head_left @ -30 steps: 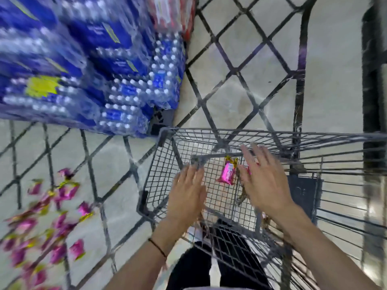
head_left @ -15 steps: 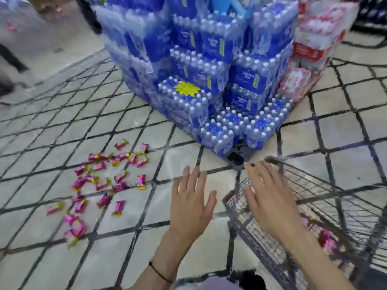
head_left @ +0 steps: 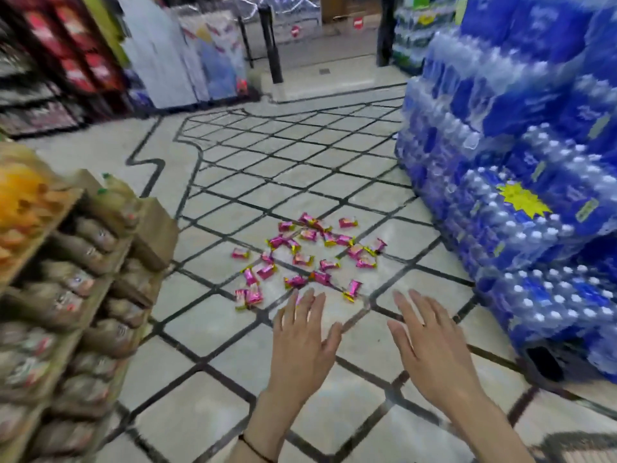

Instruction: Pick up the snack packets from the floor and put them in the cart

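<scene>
Pink snack packets (head_left: 307, 259) lie scattered on the tiled floor (head_left: 207, 329), near the stacked water-bottle packs (head_left: 521, 228) and just ahead of the left hand (head_left: 300, 345) and right hand (head_left: 430, 352). Both hover with fingers (head_left: 307, 309) straight and spread, holding nothing; best to rake the nearest packets together and scoop several at once.

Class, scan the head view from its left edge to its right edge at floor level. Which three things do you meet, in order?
shelf of bagged goods → pink snack packets → stacked packs of water bottles
</scene>
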{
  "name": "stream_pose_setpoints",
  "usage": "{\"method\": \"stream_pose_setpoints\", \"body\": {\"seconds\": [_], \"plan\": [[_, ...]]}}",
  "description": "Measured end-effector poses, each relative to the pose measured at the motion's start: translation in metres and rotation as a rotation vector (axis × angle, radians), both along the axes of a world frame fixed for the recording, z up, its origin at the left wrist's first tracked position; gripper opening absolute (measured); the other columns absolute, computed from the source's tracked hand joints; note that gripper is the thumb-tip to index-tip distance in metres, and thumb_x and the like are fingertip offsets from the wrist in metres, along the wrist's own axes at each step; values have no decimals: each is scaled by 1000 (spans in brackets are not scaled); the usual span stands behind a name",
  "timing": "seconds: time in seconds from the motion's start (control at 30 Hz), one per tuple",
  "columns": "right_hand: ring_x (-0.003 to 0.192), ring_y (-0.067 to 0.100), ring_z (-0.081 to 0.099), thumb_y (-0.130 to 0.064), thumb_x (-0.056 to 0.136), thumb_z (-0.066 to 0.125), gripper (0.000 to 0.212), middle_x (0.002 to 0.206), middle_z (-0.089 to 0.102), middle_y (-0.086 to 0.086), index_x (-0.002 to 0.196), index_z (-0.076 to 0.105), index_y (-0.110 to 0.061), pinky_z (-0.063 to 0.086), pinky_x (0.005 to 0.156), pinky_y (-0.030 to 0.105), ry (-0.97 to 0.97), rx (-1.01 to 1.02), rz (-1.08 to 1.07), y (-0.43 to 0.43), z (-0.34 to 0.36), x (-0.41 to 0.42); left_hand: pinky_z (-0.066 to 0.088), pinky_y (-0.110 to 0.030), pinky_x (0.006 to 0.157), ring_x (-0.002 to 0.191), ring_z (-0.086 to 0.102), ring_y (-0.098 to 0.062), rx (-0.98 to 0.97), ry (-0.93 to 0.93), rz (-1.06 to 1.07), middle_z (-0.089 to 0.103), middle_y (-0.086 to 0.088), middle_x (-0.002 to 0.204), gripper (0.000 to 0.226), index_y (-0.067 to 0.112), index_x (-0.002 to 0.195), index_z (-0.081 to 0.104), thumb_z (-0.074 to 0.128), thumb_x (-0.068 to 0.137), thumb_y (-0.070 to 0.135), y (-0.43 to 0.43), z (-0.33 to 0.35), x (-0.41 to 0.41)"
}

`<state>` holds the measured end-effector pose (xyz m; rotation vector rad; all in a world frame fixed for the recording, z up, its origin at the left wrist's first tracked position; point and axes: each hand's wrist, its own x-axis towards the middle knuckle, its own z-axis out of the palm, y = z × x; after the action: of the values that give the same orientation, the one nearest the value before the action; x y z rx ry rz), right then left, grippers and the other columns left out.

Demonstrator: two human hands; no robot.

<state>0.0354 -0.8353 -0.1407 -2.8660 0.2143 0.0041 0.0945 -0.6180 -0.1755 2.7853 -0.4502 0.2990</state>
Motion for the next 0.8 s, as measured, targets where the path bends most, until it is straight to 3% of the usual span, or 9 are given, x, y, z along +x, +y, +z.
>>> {"method": "stream_pose_setpoints", "body": {"seconds": [0.13, 0.37, 0.53, 0.63, 0.7, 0.8], "plan": [[136, 33, 46, -52, 103, 25, 56, 152, 48, 4, 149, 44, -27, 50, 96, 51, 43, -11, 92, 30, -3, 53, 40, -50, 110, 144, 40, -28, -21, 51, 150, 51, 0, 151, 53, 26, 141, 53, 38, 99, 55, 37, -2, 31], [148, 31, 28, -58, 100, 8, 63, 162, 30, -2, 156, 26, -34, 43, 106, 52, 83, -6, 252, 63, -29, 172, 34, -44, 115, 147, 31, -20, -20, 191, 362, 39, 4, 159, 69, 30, 151, 40, 14, 97, 62, 78, -16, 122], [150, 29, 21, -51, 106, 20, 54, 166, 19, -2, 158, 15, -36, 39, 111, 49, 147, 17, 318, 74, -32, 261, 38, -45, 112, 145, 34, -21, -18, 237, 429, 44, 4, 155, 57, 28, 150, 44, 29, 102, 55, 91, -18, 194], [146, 29, 27, -50, 106, 23, 54, 165, 21, -2, 158, 17, -34, 46, 104, 46, 152, -11, 379, 86, -35, 310, 39, -44, 109, 141, 38, -23, -22, 240, 450, 47, 2, 152, 49, 24, 146, 48, 41, 104, 46, 97, -18, 233], [142, 29, 33, -49, 106, 26, 53, 162, 27, -2, 156, 23, -33, 50, 96, 45, 169, -24, 408, 95, -36, 338, 39, -44, 109, 141, 37, -22, -37, 252, 461, 47, 3, 152, 49, 25, 146, 47, 40, 103, 47, 103, -20, 256], [144, 29, 32, -49, 106, 26, 55, 163, 26, -3, 158, 19, -32, 48, 100, 47, 193, -1, 396, 111, -45, 376, 41, -44, 109, 141, 37, -20, -44, 266, 456, 45, 5, 152, 59, 27, 147, 45, 28, 99, 58, 116, -28, 290]]}}
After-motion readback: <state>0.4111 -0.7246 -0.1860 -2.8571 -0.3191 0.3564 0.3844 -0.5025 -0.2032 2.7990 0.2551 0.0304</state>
